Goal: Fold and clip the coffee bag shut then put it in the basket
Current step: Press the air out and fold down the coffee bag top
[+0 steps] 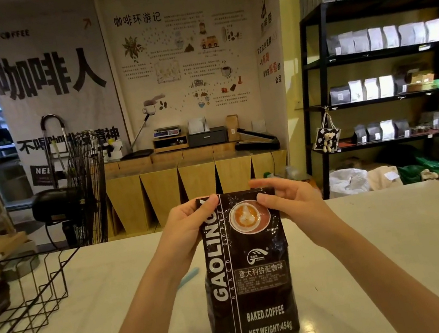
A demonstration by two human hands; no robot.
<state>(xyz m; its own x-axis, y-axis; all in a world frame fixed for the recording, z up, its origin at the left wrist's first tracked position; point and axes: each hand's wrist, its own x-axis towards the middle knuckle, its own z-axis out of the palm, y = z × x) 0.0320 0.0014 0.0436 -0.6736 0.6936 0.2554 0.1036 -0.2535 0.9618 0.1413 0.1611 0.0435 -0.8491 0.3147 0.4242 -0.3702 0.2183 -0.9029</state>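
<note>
Glossy black foil coffee bag point(246, 272) is stood upright on the white counter point(387, 254), top edge pinched by left hand point(190, 225) and right hand point(284, 199), fingers clamped on it. Fold step judged underway; light-blue clip point(188, 278) beside the bag is needed next, then black wire basket point(28, 300).

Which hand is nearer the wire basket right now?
Left. The left hand grips the coffee bag's top left corner, on the side toward the wire basket. The right hand holds the top right corner, farther away.
</note>
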